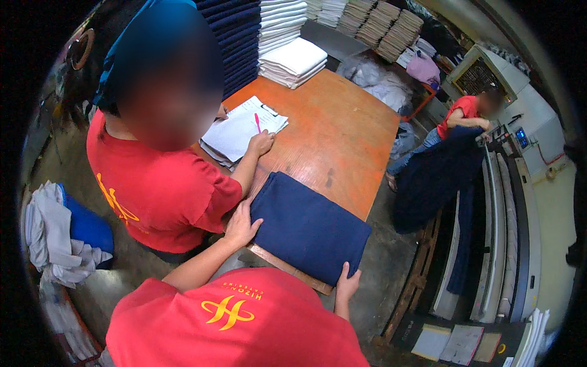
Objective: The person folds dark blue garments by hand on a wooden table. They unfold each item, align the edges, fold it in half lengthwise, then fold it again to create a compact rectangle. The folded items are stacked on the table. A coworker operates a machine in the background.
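A folded navy cloth (312, 229) lies flat at the near edge of the orange wooden table (339, 133). My left hand (241, 223) rests against its left side, thumb on the cloth's edge and fingers spread along the side. At the cloth's near right corner is my right hand (347, 280), its thumb and fingers around the edge; part of the hand is hidden under or beside the fabric. Farther left on the table, a clipboard with papers (238, 128) lies by a co-worker's hand (261, 143), which holds a pink pen (257, 121).
A co-worker in a red shirt (156, 188) stands close on my left. Stacks of white cloths (293, 59) and navy cloths (236, 41) stand at the table's back. At right, another person handles dark cloth (435, 174) beside a long roller machine (504, 238). A blue bin (89, 225) stands far left.
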Demonstrator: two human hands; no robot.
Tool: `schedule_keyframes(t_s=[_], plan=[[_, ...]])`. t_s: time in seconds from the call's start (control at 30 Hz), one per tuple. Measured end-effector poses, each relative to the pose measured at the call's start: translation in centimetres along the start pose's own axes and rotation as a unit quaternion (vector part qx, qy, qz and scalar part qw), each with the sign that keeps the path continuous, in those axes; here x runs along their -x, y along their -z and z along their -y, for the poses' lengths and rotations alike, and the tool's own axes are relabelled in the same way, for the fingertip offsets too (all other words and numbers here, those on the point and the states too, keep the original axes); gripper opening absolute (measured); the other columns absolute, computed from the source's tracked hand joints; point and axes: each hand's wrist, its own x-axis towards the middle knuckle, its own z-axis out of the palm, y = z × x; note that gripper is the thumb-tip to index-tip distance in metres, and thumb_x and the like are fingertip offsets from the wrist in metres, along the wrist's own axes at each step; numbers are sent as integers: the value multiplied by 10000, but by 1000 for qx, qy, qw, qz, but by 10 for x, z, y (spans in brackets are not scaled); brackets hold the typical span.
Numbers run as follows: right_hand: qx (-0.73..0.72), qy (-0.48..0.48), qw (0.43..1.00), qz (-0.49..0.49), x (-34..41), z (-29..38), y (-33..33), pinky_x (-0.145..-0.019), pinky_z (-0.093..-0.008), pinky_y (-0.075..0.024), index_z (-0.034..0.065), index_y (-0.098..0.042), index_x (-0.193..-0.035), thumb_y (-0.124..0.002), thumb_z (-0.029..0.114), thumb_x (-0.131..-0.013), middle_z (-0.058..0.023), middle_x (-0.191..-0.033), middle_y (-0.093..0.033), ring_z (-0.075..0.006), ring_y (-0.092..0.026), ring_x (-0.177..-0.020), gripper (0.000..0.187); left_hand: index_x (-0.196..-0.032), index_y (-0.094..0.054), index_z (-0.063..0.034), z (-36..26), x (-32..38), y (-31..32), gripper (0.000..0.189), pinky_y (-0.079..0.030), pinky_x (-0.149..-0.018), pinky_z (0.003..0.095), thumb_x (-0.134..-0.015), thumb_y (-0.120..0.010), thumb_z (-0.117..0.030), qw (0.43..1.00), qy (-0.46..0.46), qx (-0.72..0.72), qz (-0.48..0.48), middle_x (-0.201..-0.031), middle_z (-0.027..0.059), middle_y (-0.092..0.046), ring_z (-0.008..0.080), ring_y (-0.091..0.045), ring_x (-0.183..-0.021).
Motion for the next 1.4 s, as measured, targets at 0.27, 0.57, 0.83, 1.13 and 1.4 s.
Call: schedule_keyframes(t_s=[0.27, 0.57, 0.83, 1.13, 1.4], plan=[[-17, -7, 1000, -5, -46, 9, 14, -771, -462, -473, -37, -552, -1014, -586, 497, -874, -254, -961, -646, -421, -621, -880, 554, -1328, -356, 59, -39, -71, -46, 711, -384, -983, 465, -868, -601, -424, 995, 15, -95, -29, -1214, 264, -466, 403, -465, -1137], [-27, -13, 1000, 4, -82, 19, 42, -770, -457, -473, -13, -562, -1048, -587, 504, -873, -234, -977, -650, -405, -624, -883, 547, -1170, -489, 71, -66, -96, -55, 711, -406, -932, 464, -825, -612, -537, 991, 81, -109, 6, -1112, 250, -507, 384, -484, -1077], [-48, -10, 999, 16, -95, 30, 47, -801, -453, -465, -13, -560, -1063, -584, 494, -881, -236, -1014, -646, -400, -620, -924, 539, -1092, -551, 95, -70, -118, -52, 812, -418, -938, 453, -759, -628, -641, 977, 161, -124, 65, -1105, 250, -553, 378, -516, -1077], [-56, 17, 998, 2, -122, 50, 53, -837, -453, -453, -61, -542, -1105, -600, 459, -886, -264, -1057, -625, -422, -595, -972, 567, -1088, -579, 90, -85, -142, -38, 854, -436, -938, 442, -732, -621, -686, 971, 192, -110, 90, -1131, 252, -572, 366, -533, -1110], [-72, 14, 997, 4, -115, 49, 48, -821, -448, -455, -51, -544, -1102, -577, 447, -908, -267, -1033, -620, -422, -595, -942, 536, -1071, -594, 88, -78, -142, -43, 833, -454, -911, 447, -751, -604, -681, 970, 180, -142, 74, -1085, 235, -587, 367, -557, -1051]])
